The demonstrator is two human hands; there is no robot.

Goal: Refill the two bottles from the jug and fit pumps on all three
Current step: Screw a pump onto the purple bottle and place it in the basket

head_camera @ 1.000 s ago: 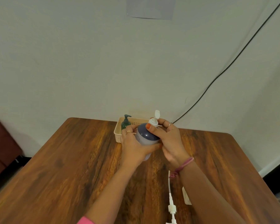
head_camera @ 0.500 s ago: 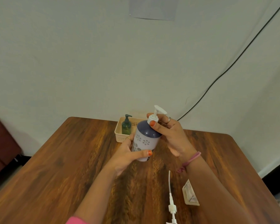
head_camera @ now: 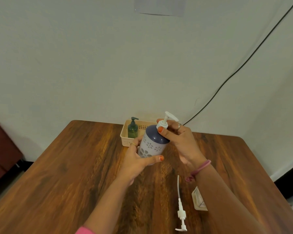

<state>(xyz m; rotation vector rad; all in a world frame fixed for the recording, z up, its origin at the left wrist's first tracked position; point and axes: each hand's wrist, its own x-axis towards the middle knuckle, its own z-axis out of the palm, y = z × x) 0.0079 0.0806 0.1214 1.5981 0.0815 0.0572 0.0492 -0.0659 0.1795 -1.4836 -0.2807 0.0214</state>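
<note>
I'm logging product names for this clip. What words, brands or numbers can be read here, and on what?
None can be read.
Small packet on the table: printed marks, too blurred to read.
Purple-topped pump bottle: only a flower pattern, no text.
Green pump bottle in the basket: no label visible.
Paper on the wall: blank from here.

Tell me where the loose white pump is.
The loose pump lies on the table, near edge, right of centre, beside the right forearm and a small packet.

Pink sleeve (head_camera: 85, 230), pink wristband (head_camera: 200, 168), rings.
</note>
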